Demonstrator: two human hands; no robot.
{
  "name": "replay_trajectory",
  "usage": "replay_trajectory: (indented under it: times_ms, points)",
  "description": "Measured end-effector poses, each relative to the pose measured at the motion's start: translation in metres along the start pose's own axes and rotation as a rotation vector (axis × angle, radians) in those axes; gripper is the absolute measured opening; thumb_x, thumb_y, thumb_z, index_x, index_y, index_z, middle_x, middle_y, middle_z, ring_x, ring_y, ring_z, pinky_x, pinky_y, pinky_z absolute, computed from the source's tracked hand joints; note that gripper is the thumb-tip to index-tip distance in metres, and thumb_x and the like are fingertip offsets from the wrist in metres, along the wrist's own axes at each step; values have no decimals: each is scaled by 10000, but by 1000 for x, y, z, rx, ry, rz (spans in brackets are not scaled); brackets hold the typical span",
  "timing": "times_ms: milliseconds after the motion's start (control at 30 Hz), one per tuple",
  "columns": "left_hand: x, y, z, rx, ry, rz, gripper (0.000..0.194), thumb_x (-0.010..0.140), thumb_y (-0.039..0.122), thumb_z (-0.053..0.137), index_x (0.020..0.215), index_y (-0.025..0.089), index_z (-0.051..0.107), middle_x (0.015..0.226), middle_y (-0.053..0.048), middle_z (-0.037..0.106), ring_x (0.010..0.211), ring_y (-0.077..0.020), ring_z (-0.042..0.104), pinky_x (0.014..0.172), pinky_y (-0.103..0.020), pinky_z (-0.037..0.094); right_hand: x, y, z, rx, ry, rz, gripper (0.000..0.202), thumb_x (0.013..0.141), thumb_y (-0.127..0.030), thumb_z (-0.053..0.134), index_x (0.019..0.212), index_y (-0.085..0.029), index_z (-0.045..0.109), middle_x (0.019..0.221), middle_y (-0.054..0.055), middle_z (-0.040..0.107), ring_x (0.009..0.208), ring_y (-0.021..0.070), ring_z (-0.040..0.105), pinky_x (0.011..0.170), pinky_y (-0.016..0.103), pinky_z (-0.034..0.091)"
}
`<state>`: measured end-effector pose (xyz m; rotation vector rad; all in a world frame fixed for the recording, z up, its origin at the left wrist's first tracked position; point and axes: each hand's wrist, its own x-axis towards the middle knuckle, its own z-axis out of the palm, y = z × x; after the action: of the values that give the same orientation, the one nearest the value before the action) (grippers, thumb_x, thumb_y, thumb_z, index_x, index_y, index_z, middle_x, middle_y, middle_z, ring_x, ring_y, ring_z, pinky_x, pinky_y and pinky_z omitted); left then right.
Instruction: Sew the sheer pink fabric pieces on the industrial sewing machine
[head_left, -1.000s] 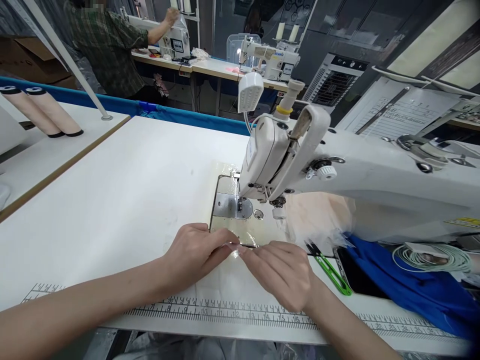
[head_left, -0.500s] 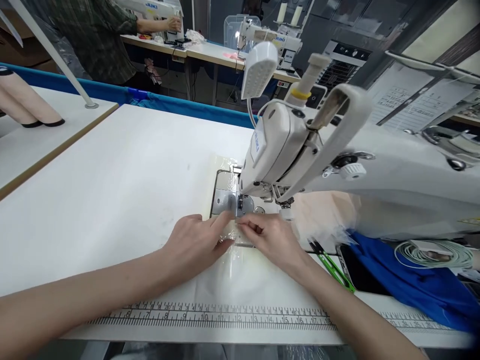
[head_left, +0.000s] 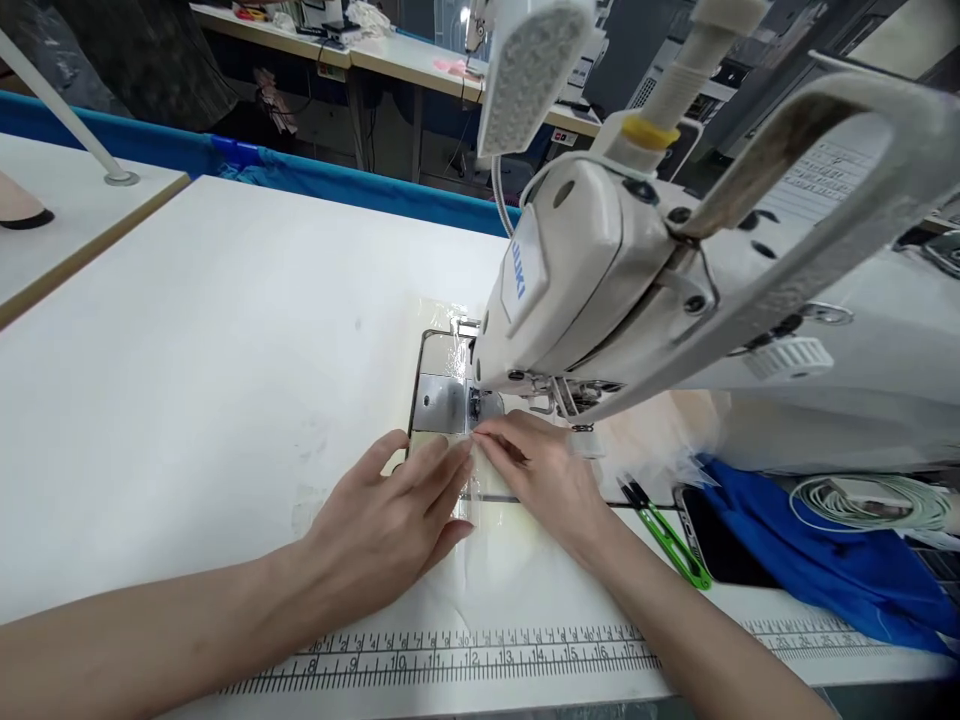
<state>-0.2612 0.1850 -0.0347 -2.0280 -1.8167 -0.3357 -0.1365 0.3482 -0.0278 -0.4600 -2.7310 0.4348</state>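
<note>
Both hands sit on a clear film piece (head_left: 480, 520) lying flat on the table (head_left: 187, 380), right in front of the needle plate (head_left: 442, 402). Left hand (head_left: 382, 535) open, palm down, fingers spread and pressing the film. Right hand (head_left: 544, 475) loosely curled, fingertips (head_left: 487, 440) pinching or pinning the film's far edge; can't tell which. That edge lies just ahead of both hands, touching the plate, under the machine head (head_left: 570, 280). Film's long axis runs from the person toward the needle. Right hand is nearer the needle, left just behind and beside it.

Green snips (head_left: 671, 540) and a phone (head_left: 712, 545) lie right of the right wrist. Blue cloth (head_left: 825, 570) beyond them. Printed ruler (head_left: 450, 660) runs along the near table edge. No containers close by.
</note>
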Motion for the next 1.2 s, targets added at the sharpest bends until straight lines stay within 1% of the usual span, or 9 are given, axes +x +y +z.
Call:
replay_trajectory:
  times_ms: [133,233,300,367,433,633,933,1067,1200]
  points:
    - [5,-6,2,-66,10,-22,359,1019,345,410,1213,130,622,1264,-52,668,1215,-219,534,970,-418,329,-10,2,-5,-357,142,-192,207,941,-154,523,985,-199,720,896,39,731,625,100,607,479,245,308]
    - [9,-9,5,-84,-7,-35,352,1012,346,435,1234,140,613,1268,-40,667,1222,-220,541,974,-408,331,-16,-1,-8,-495,213,-312,256,891,-108,574,1071,-216,720,968,6,744,582,83,601,439,264,275]
    - [9,-9,6,-88,-18,-36,353,1005,352,456,1248,144,606,1275,-40,663,1230,-225,538,975,-407,332,-18,-3,-7,-519,192,-293,243,907,-162,578,1096,-216,721,979,-2,745,588,93,614,427,269,286]
    - [9,-9,7,-91,-8,-37,358,1001,357,465,1248,140,605,1277,-50,661,1239,-231,532,972,-414,332,-17,-5,-4,-532,156,-240,227,941,-243,557,1090,-219,727,992,-3,745,620,111,635,422,272,300]
    - [10,-8,7,-85,0,-41,364,1003,364,457,1246,135,605,1278,-62,659,1245,-233,530,968,-422,330,-16,-5,-2,-544,143,-213,238,960,-284,538,1084,-221,730,1016,-7,742,649,119,648,420,273,307]
    - [14,-9,6,-53,-5,-58,384,1022,374,396,1230,141,619,1252,-77,673,1245,-230,532,954,-425,331,-15,1,0,-559,162,-210,255,971,-284,531,1125,-194,714,1001,3,738,700,123,646,459,277,335]
    - [16,-11,9,-26,-1,-63,399,1023,390,389,1232,141,621,1257,-82,670,1264,-228,512,950,-430,328,-11,3,0,-596,191,-213,261,973,-303,527,1130,-208,712,980,20,733,697,139,620,489,274,333]
    - [16,-11,10,-20,-9,-62,401,1018,403,396,1243,149,610,1278,-76,657,1269,-230,510,955,-426,330,-12,5,2,-596,204,-205,258,979,-306,518,1125,-216,711,968,15,732,689,134,616,471,280,283]
    - [15,-11,11,-7,12,-57,404,1021,402,383,1233,147,614,1259,-81,669,1255,-228,520,950,-425,335,-11,6,2,-581,210,-217,242,975,-293,527,1101,-207,715,906,8,725,639,113,594,463,286,251]
